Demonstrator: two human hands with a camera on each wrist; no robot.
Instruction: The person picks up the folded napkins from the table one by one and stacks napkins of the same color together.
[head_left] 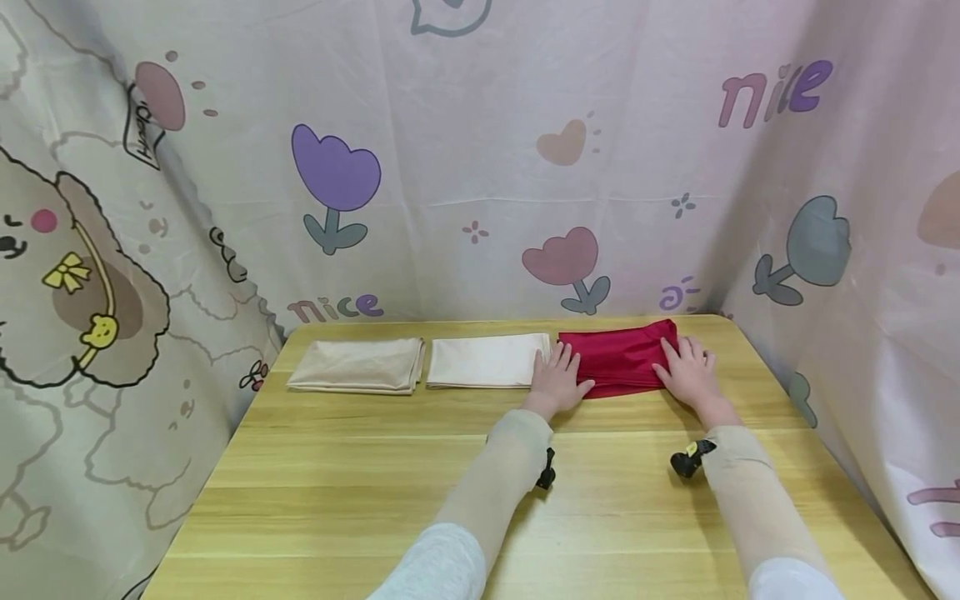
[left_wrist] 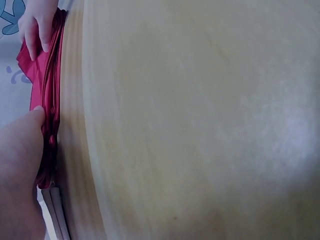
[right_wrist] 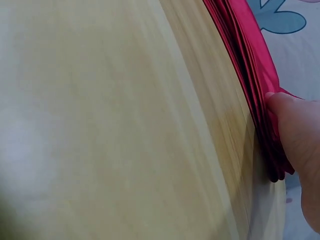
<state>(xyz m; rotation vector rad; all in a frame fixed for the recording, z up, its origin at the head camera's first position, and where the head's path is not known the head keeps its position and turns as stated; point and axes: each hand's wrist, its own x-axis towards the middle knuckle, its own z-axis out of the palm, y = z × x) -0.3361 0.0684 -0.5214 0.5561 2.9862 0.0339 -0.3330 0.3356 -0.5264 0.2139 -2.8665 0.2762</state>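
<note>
A folded red cloth (head_left: 618, 360) lies at the back right of the table, its stacked layers visible along the near edge in both wrist views. At its left end rests my left hand (head_left: 557, 383), fingers spread, with the thumb touching the red fabric. My right hand (head_left: 688, 375) lies at the opposite end, its thumb on the cloth and its other fingers by the right edge. A folded white cloth (head_left: 483, 361) sits just left of the red one, close to my left fingertips. Farther left is a folded beige cloth (head_left: 356, 365).
The wooden table (head_left: 337, 492) runs back to a printed curtain (head_left: 450, 167) hanging directly behind the cloths. Curtain also closes in the left and right sides. A small black camera (head_left: 692, 458) is strapped to the right wrist, another black device (head_left: 547, 471) to the left.
</note>
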